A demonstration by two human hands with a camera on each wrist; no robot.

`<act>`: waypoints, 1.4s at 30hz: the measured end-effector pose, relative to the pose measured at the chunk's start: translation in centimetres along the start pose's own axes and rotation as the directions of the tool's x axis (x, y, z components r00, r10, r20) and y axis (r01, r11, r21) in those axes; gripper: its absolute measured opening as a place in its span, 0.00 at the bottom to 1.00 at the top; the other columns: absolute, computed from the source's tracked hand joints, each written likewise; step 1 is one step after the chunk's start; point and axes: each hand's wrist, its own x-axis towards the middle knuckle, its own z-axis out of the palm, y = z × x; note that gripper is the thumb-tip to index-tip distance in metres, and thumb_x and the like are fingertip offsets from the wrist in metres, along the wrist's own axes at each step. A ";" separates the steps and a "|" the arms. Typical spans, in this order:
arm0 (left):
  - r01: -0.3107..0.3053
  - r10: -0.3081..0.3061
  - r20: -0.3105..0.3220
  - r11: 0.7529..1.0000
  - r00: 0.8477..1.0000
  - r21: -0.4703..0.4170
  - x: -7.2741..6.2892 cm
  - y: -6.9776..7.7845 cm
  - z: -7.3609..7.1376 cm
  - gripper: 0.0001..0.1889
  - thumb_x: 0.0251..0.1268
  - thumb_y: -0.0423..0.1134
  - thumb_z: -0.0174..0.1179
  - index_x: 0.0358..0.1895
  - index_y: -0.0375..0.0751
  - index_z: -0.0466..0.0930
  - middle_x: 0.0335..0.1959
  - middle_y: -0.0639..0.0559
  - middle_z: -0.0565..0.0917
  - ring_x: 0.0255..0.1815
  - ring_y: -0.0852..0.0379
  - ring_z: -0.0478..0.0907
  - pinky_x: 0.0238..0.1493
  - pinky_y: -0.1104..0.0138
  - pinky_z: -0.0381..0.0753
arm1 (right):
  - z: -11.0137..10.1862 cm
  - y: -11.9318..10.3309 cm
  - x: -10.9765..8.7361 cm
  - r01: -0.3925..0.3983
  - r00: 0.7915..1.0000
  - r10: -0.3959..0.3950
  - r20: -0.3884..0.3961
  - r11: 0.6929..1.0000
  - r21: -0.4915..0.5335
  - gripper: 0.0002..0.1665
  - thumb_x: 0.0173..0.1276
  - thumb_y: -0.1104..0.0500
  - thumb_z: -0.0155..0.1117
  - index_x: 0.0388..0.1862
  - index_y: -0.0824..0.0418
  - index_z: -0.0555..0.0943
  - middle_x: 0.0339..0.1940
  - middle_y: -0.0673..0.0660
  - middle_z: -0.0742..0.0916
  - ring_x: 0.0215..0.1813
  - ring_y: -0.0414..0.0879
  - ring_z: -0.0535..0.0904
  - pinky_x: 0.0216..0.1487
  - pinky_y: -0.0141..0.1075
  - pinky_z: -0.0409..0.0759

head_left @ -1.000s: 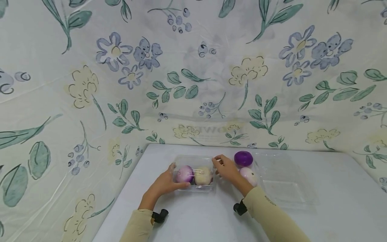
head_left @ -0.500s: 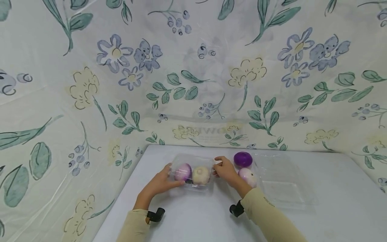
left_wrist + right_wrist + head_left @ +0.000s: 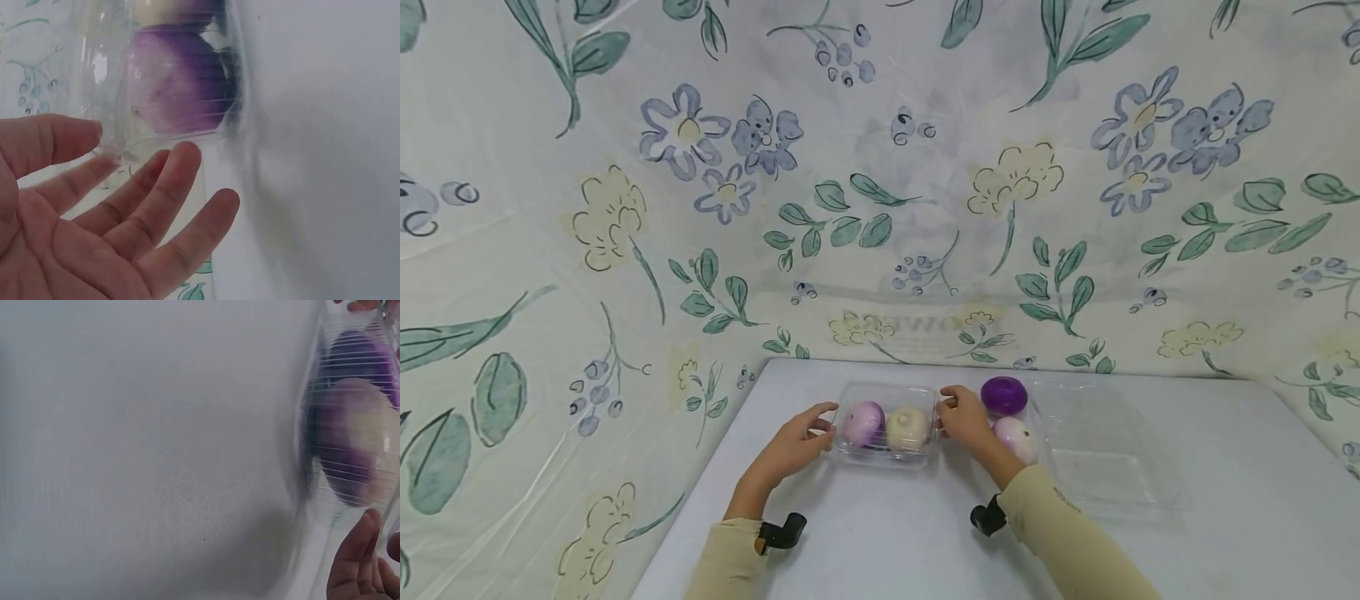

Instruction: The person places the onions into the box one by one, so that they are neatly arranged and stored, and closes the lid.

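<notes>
A clear plastic container [image 3: 886, 462] sits on the white table with two onions inside: a purple-and-white onion [image 3: 864, 423] on the left and a cream-and-purple onion [image 3: 907, 429] on the right. Beside its left end is my left hand [image 3: 797, 442], fingers spread and loosely bent. The left wrist view shows that palm [image 3: 75, 250] with nothing in it. My right hand [image 3: 964, 421] is at the container's right end, fingertips at the edge. In the right wrist view, its thumb and fingers [image 3: 356, 556] stand apart near the container's end; whether they touch it is unclear.
Right of my right hand lie a dark purple onion [image 3: 1003, 396] and a pale purple-white onion [image 3: 1017, 439], partly behind the forearm. Another clear plastic container [image 3: 1105, 479] rests farther right on the white table [image 3: 880, 542]. A floral curtain [image 3: 880, 275] hangs behind.
The container tilted and shifted slightly left, then came back right and lies level. My left hand has let go of its left side and drawn away. My right hand has barely moved.
</notes>
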 end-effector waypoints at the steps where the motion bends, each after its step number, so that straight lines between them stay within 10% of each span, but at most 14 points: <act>1: 0.014 -0.014 -0.007 1.000 1.000 -0.019 0.1 0.1 0.2 0.25 0.71 0.34 0.55 0.71 0.41 0.67 0.50 0.38 0.83 0.41 0.51 0.84 0.45 0.57 0.84 | -0.2 0.0 -0.1 0.001 1.000 -0.001 -0.004 1.000 -0.010 0.22 0.70 0.67 0.55 0.62 0.72 0.73 0.46 0.67 0.85 0.30 0.44 0.83 0.31 0.35 0.85; 9: 0.088 -0.097 -0.052 0.984 0.994 -0.153 0.2 0.6 1.7 0.28 0.65 0.29 0.53 0.70 0.38 0.67 0.35 0.38 0.82 0.26 0.53 0.80 0.31 0.60 0.86 | -1.1 -0.9 -2.6 -0.028 0.999 0.028 0.030 0.999 -0.018 0.37 0.63 0.65 0.56 0.72 0.73 0.63 0.61 0.71 0.81 0.49 0.55 0.86 0.43 0.40 0.86; 17: 0.109 -0.144 -0.166 0.973 0.976 -0.203 -0.4 0.8 1.8 0.28 0.64 0.28 0.50 0.70 0.31 0.67 0.31 0.35 0.83 0.18 0.57 0.80 0.25 0.61 0.86 | -0.2 -0.4 -5.5 -0.076 0.988 0.060 0.143 0.991 0.110 0.43 0.62 0.64 0.57 0.76 0.69 0.57 0.50 0.67 0.83 0.36 0.47 0.83 0.34 0.40 0.86; 24: 0.168 -0.217 -0.123 0.931 0.968 -0.323 -0.9 1.0 2.6 0.29 0.66 0.29 0.48 0.72 0.33 0.63 0.30 0.37 0.82 0.19 0.57 0.80 0.26 0.59 0.87 | -0.5 0.5 -6.6 -0.113 0.964 0.062 0.258 0.975 0.189 0.47 0.62 0.65 0.57 0.79 0.65 0.51 0.38 0.65 0.85 0.28 0.45 0.82 0.27 0.38 0.85; 36: 0.199 -0.237 -0.044 0.891 0.971 -0.408 -0.3 1.4 3.0 0.34 0.64 0.25 0.47 0.76 0.34 0.57 0.24 0.42 0.78 0.19 0.57 0.76 0.25 0.60 0.86 | -0.2 0.8 -5.6 -0.148 0.979 0.090 0.182 0.929 0.339 0.45 0.60 0.72 0.56 0.77 0.69 0.53 0.26 0.61 0.85 0.20 0.42 0.80 0.27 0.37 0.86; 42: 0.153 -0.194 -0.086 0.925 0.977 -0.349 -0.3 1.4 3.2 0.33 0.63 0.27 0.49 0.74 0.31 0.60 0.23 0.44 0.78 0.18 0.57 0.76 0.24 0.60 0.86 | -0.2 1.0 -5.9 -0.087 0.987 0.044 0.157 0.957 0.278 0.42 0.61 0.71 0.58 0.75 0.71 0.57 0.28 0.63 0.85 0.21 0.41 0.80 0.28 0.37 0.86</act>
